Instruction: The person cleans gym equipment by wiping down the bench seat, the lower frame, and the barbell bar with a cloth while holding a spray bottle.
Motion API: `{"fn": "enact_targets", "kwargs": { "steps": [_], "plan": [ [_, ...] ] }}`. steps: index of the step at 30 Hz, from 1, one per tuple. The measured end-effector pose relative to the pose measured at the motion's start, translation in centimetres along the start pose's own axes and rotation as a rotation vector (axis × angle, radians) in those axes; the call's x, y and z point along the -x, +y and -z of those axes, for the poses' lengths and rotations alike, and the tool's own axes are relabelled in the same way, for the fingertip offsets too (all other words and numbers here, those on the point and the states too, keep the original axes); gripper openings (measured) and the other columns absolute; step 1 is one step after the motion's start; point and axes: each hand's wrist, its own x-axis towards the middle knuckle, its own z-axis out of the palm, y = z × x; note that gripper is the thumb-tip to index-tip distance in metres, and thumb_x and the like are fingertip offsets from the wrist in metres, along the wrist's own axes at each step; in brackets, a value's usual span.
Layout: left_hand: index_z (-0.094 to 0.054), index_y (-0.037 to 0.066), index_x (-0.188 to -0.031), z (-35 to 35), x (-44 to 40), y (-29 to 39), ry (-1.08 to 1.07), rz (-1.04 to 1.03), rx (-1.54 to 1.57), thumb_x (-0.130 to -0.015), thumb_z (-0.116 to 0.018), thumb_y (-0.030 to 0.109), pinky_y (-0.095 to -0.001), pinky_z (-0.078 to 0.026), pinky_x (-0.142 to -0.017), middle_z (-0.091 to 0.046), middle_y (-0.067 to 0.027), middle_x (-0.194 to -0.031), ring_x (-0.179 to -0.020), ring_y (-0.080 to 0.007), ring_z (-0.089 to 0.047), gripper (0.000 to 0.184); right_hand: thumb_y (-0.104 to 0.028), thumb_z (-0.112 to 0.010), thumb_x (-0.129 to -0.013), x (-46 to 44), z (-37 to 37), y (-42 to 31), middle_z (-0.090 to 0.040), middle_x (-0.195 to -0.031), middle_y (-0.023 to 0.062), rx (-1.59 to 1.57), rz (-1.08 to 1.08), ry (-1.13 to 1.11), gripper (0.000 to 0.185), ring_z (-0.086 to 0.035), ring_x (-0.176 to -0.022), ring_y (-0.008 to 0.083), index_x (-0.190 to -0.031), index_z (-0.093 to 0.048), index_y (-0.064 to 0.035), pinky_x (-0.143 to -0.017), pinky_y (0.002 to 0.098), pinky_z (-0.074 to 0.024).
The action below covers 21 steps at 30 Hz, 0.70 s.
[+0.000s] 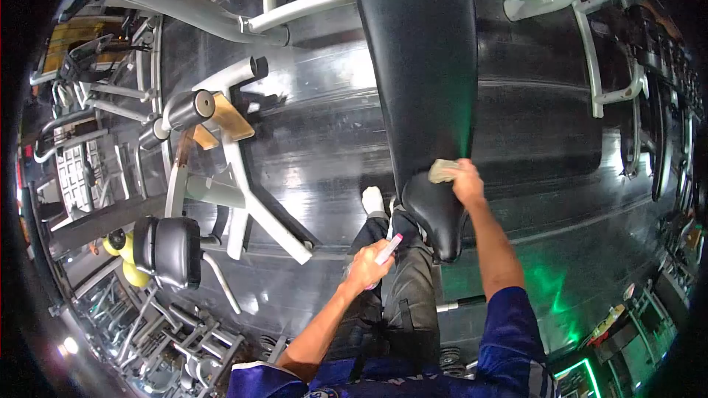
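Note:
A black padded bench (420, 51) stretches away in front of me, with a smaller seat pad (435, 214) at its near end. My right hand (469, 183) is closed on a folded beige cloth (442, 171), which lies against the pad where the two sections meet. Lower down, beside the near pad, my left hand (366, 267) is wrapped round a slim white and pink thing that looks like a bottle (389, 249). It is tilted, pink end up, and my fingers hide much of it.
To the left stands a machine with white frame legs (269, 225), foam rollers (193, 109) and a black seat (168, 252). White frame bars (302, 9) flank the bench's far end. Racks (649, 96) line the right side. My foot (373, 200) is on the dark floor.

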Motion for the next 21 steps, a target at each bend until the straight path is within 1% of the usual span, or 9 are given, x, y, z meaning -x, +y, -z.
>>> {"fn": "enact_targets", "kwargs": {
  "steps": [1,3,6,9,10,13,15,19,21],
  "plan": [
    [-0.063,0.006,-0.098,-0.1,0.0,-0.1,0.008,0.012,-0.016,-0.084,-0.061,0.014,-0.0424,-0.051,-0.069,-0.065,-0.018,-0.08,-0.075,-0.0366,-0.066,0.016,-0.001,-0.062,-0.08,0.4,0.5,2.8,-0.057,-0.118,0.0104,0.002,-0.121,-0.025,0.04,-0.059,-0.106,0.0327,-0.108,-0.072,-0.0272,-0.091,0.0426,-0.0507],
    [-0.063,0.007,-0.098,-0.5,0.1,-0.6,-0.013,0.018,0.007,-0.084,-0.061,0.014,-0.043,-0.052,-0.07,-0.066,-0.0187,-0.081,-0.077,-0.0374,-0.067,0.016,0.006,-0.065,-0.075,1.6,-2.2,9.6,-0.055,-0.119,0.0149,0.035,-0.257,-0.056,0.047,-0.058,-0.107,0.0353,-0.112,-0.071,-0.0227,-0.091,0.0435,-0.05],
    [-0.063,0.007,-0.098,-1.1,0.5,-0.6,-0.024,0.06,0.011,-0.084,-0.061,0.014,-0.0427,-0.052,-0.071,-0.066,-0.0191,-0.082,-0.079,-0.0376,-0.067,0.016,0.007,-0.066,-0.074,3.6,-8.1,14.1,-0.053,-0.123,0.0176,-0.226,-0.163,0.305,0.047,-0.056,-0.108,0.0372,-0.113,-0.07,-0.0195,-0.093,0.0447,-0.0487],
    [-0.064,0.007,-0.099,-1.0,1.1,0.0,-0.036,0.076,0.028,-0.084,-0.061,0.014,-0.0425,-0.052,-0.072,-0.067,-0.0196,-0.083,-0.08,-0.0378,-0.067,0.017,0.007,-0.065,-0.074,2.6,-3.6,5.8,-0.053,-0.128,0.0166,-0.088,-0.208,0.269,0.047,-0.055,-0.109,0.0377,-0.113,-0.07,-0.0182,-0.095,0.0457,-0.0472],
    [-0.064,0.007,-0.099,-1.1,1.2,0.0,-0.032,0.075,0.033,-0.084,-0.061,0.015,-0.0424,-0.052,-0.072,-0.067,-0.0198,-0.083,-0.081,-0.0378,-0.067,0.018,0.006,-0.064,-0.074,2.1,-2.4,4.0,-0.052,-0.132,0.014,-0.039,-0.184,0.196,0.046,-0.055,-0.11,0.0368,-0.112,-0.071,-0.0191,-0.096,0.0462,-0.0463],
    [-0.064,0.006,-0.1,-1.8,1.2,0.3,-0.032,0.063,0.035,-0.084,-0.061,0.015,-0.0424,-0.052,-0.072,-0.067,-0.0202,-0.085,-0.082,-0.0382,-0.068,0.018,0.002,-0.062,-0.078,1.0,-0.9,0.2,-0.052,-0.133,0.0091,-0.024,-0.047,0.096,0.041,-0.055,-0.112,0.0327,-0.108,-0.074,-0.023,-0.097,0.0434,-0.0471],
    [-0.063,0.006,-0.1,-2.1,1.0,0.4,-0.038,0.069,0.013,-0.084,-0.061,0.015,-0.0421,-0.052,-0.073,-0.067,-0.0202,-0.085,-0.082,-0.0385,-0.068,0.019,-0.001,-0.061,-0.08,0.4,-1.1,-2.0,-0.052,-0.133,0.0088,-0.041,0.068,0.007,0.04,-0.055,-0.112,0.0316,-0.108,-0.074,-0.0258,-0.098,0.042,-0.047],
    [-0.063,0.006,-0.1,-2.7,0.8,0.8,-0.045,0.08,-0.015,-0.084,-0.061,0.014,-0.041,-0.052,-0.073,-0.068,-0.0198,-0.086,-0.082,-0.0384,-0.068,0.018,-0.005,-0.057,-0.083,-0.8,-4.4,-5.3,-0.051,-0.138,0.0071,-0.029,0.42,-0.105,0.038,-0.055,-0.113,0.0296,-0.11,-0.074,-0.0278,-0.099,0.0411,-0.0469],
    [-0.064,0.006,-0.1,-2.8,0.7,1.1,-0.032,0.075,0.003,-0.084,-0.061,0.014,-0.0405,-0.052,-0.074,-0.067,-0.0195,-0.085,-0.082,-0.0381,-0.068,0.018,-0.005,-0.057,-0.084,-1.2,-4.6,-6.0,-0.051,-0.138,0.0068,0.017,0.374,-0.19,0.039,-0.055,-0.114,0.0298,-0.112,-0.073,-0.0273,-0.1,0.0414,-0.0462]
  ]
}}
